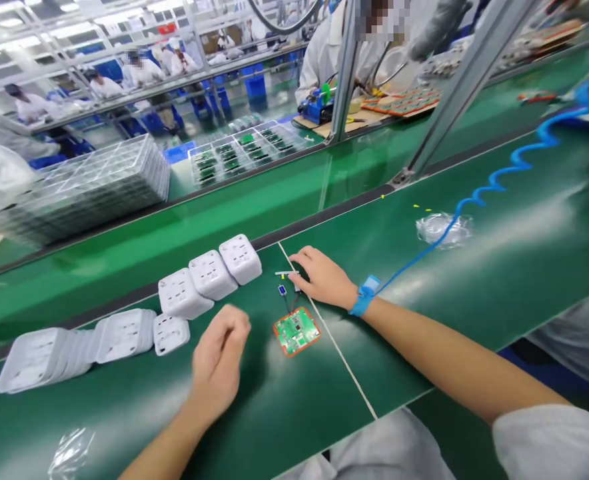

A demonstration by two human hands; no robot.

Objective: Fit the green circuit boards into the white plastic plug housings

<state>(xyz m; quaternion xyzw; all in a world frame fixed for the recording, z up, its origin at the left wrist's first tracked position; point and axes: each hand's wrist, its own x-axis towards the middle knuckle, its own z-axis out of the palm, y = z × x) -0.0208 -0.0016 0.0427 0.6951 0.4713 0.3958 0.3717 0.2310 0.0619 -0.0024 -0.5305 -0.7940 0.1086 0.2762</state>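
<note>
A green circuit board [298, 331] with an orange-red edge lies flat on the green worktop. Wires run from its far edge to a small blue-faced part [282, 291] and to a dark part under my right hand [322, 277]. That hand is open over the worktop, thumb and fingers apart, its thumb by a thin white strip [280, 273]. My left hand [222, 357] is curled closed, left of the board and raised a little; anything inside its fingers is hidden. A blue wrist strap [364, 298] circles my right wrist.
White plastic housings stand in stacks [209, 273], with nested white covers [49, 360] farther left. A coiled blue cord [504, 177] runs from the strap to the right. Clear plastic bags [444, 230] lie on the worktop. Beyond the metal frame are trays [244, 150] and co-workers.
</note>
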